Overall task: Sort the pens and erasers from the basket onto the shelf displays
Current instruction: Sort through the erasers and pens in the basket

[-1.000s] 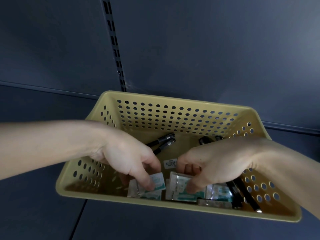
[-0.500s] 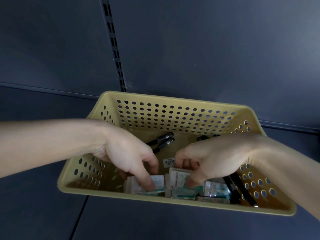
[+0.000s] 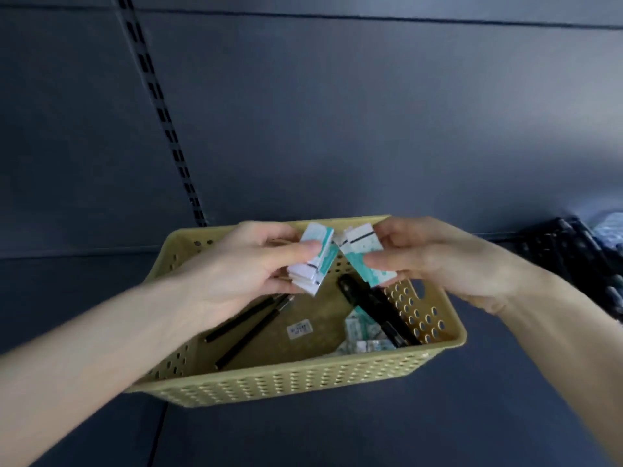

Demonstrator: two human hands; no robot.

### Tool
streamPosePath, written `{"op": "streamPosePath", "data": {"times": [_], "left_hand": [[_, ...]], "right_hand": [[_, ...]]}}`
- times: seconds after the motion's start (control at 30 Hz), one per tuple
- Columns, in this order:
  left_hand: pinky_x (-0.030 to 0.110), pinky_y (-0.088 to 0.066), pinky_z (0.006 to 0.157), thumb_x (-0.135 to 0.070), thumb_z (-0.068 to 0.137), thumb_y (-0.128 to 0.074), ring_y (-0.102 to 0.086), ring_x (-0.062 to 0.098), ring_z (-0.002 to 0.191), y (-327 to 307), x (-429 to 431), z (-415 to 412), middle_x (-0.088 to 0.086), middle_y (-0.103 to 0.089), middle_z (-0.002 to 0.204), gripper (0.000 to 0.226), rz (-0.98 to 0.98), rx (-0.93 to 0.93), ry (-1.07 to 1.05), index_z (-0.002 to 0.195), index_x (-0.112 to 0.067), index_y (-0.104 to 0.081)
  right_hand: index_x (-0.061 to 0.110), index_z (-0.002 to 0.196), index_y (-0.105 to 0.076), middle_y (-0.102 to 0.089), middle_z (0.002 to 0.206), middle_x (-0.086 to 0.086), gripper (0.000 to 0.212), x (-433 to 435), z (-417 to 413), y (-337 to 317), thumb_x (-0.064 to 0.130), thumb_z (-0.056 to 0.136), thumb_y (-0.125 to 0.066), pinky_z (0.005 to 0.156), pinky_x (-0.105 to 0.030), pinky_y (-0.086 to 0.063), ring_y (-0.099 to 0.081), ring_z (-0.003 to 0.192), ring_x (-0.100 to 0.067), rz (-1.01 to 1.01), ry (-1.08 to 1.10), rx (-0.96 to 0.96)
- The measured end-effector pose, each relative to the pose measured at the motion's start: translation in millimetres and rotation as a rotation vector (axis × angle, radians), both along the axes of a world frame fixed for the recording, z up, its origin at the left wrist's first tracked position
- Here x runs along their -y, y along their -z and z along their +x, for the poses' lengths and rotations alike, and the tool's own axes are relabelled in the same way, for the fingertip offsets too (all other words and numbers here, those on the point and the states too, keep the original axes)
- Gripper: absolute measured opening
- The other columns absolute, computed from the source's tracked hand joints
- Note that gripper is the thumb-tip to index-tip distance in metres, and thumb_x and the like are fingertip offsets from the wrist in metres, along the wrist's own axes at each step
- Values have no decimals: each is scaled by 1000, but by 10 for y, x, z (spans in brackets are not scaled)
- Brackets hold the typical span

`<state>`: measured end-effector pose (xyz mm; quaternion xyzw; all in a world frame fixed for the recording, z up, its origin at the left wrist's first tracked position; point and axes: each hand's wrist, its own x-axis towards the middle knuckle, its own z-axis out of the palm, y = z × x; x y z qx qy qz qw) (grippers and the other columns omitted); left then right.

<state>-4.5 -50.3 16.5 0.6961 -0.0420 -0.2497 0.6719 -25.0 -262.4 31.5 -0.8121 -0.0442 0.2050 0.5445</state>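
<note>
One dark shelf [image 3: 84,298] carries a yellow perforated basket [image 3: 303,382], set near so both arms reach in; a black display tray [image 3: 573,257] sits at far right, a likely destination; the left hand [image 3: 242,274] curls fingers and thumb round a stack of wrapped erasers [image 3: 318,261], held above the rim; the right hand [image 3: 438,261] pinches a second stack [image 3: 365,261], nearly touching the first, apparently gathering one kind to carry off together; thick black pens [image 3: 377,308] and slim pens [image 3: 249,326] lie on the basket floor; loose erasers [image 3: 362,335] lie beside the thick ones; a barcode sticker [image 3: 299,328] sits between.
</note>
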Motion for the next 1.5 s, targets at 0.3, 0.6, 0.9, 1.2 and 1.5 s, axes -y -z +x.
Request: {"op": "streamPosePath", "data": {"times": [0.3,0.6,0.9,1.2,1.5], "left_hand": [[29,-52,87,-17,86,-62,-70,15,95,-69,1460,-714,1,-75,97,17,-333,252,-34,102,-15,-70],[16,-52,73,0,85,-64,-70,10,86,311,3260,-1973,2,-75,93,20,-414,211,118,101,-8,-70],[25,-54,75,-15,81,-72,-70,13,87,517,5012,-2928,-2,-75,90,20,-320,133,215,101,-17,-70],[41,-57,81,-10,80,-73,-71,26,87,686,6477,-2642,8,-74,89,19,-358,57,128,97,-9,-67],[13,-50,63,-7,78,-74,-70,11,79,850,7869,-2250,4,-75,85,19,-355,22,-23,94,-6,-64]], "right_hand": [[17,118,-61,-69,111,2,27,658,-1076,32,12,95,-48,87,-28,-52,-63,104,-14,296,576,415],[22,118,-60,-70,106,6,29,2060,-2542,504,14,99,-40,85,-26,-52,-64,99,-9,296,927,438],[14,113,-61,-68,92,3,24,3689,-3641,676,11,97,-43,70,-20,-51,-63,83,-6,273,1097,479],[11,113,-60,-70,88,7,21,5203,-3343,798,12,94,-50,63,-16,-49,-65,78,-3,270,1090,494],[16,109,-61,-71,98,3,18,6662,-2807,955,16,91,-57,77,-20,-50,-66,90,-9,204,1059,382]]}}
